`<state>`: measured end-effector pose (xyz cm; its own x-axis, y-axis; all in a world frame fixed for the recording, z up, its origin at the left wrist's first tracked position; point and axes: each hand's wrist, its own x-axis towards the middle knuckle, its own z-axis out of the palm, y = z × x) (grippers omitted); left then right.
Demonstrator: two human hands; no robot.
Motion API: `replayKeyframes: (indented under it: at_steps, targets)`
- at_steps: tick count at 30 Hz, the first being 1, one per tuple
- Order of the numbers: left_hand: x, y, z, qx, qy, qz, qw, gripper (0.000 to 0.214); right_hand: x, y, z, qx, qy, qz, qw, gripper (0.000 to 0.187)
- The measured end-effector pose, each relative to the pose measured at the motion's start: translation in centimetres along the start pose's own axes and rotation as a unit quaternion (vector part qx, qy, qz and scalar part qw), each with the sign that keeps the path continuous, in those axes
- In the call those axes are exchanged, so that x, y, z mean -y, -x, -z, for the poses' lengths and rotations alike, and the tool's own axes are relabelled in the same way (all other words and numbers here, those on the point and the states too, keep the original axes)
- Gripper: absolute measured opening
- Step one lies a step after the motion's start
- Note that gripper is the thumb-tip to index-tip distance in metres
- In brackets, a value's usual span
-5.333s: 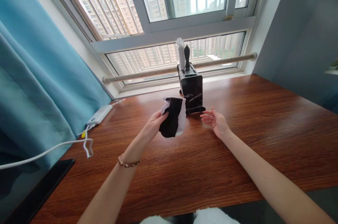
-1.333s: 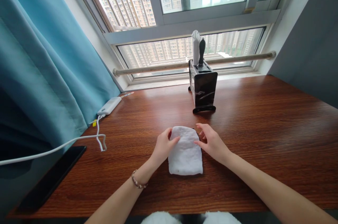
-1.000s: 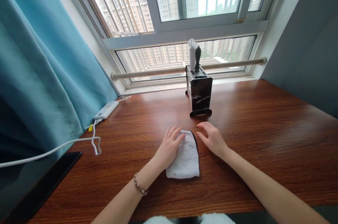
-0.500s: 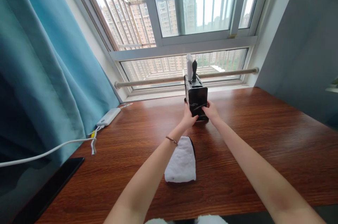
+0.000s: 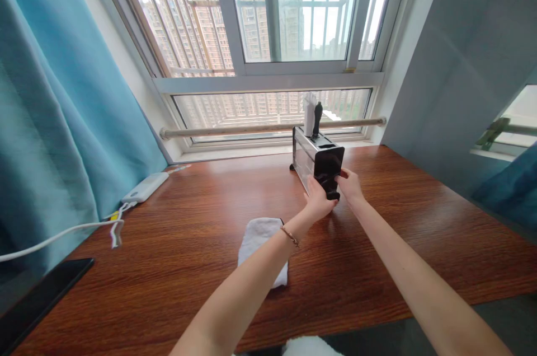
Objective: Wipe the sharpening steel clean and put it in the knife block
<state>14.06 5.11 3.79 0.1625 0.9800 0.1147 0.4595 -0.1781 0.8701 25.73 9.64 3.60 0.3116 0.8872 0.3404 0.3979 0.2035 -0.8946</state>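
Both my hands grip the near end of a knife holder (image 5: pixel 329 163) with a black front panel and shiny silver sides. My left hand (image 5: pixel 319 199) is at its lower left corner, thumb up against the side. My right hand (image 5: pixel 349 183) pinches the right edge of the front panel. From the top slots rise a white handle (image 5: pixel 309 115) and a black handle (image 5: pixel 318 116), both upright; what lies below them is hidden. The holder stands at an angle, its long left side showing. A folded white cloth (image 5: pixel 255 235) lies on the table, partly behind my left forearm.
The brown wooden table (image 5: pixel 201 266) runs back to a window with a horizontal rail (image 5: pixel 251 130). On the left are a white power strip (image 5: pixel 146 187), a white cable (image 5: pixel 59 241) and a flat black object (image 5: pixel 46 294). A blue curtain (image 5: pixel 84 93) hangs there.
The knife holder has turned, its near end swinging right with both my hands, so its silver left side now shows more. The view has shifted to the right.
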Motion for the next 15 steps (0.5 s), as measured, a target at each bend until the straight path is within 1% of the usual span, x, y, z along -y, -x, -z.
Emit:
replayKeyframes:
  at_steps: [3, 7, 10, 13, 15]
  targets:
    - [-2.3, 0.6, -3.1, 0.042, -0.031, 0.02, 0.998, 0.111, -1.0, 0.1, 3.8, -0.037, -0.008, -0.012, 0.999, 0.029]
    - [-4.6, 1.1, -6.8, 0.098, -0.06, -0.001, 0.993, 0.112, -2.5, 0.5, 8.7, -0.097, -0.007, -0.03, 0.995, 0.029]
    - [-6.0, 1.2, -9.2, 0.138, -0.073, -0.018, 0.988, 0.114, -3.7, 1.0, 11.9, -0.14, -0.004, -0.039, 0.989, 0.029]
    - [-7.2, 1.1, -11.0, 0.175, -0.07, -0.024, 0.982, 0.115, -4.7, 1.3, 14.6, -0.168, 0.0, -0.046, 0.985, 0.031]
    - [-7.7, 1.0, -11.6, 0.194, -0.059, -0.034, 0.979, 0.116, -5.0, 1.4, 15.8, -0.174, 0.007, -0.05, 0.983, 0.032]
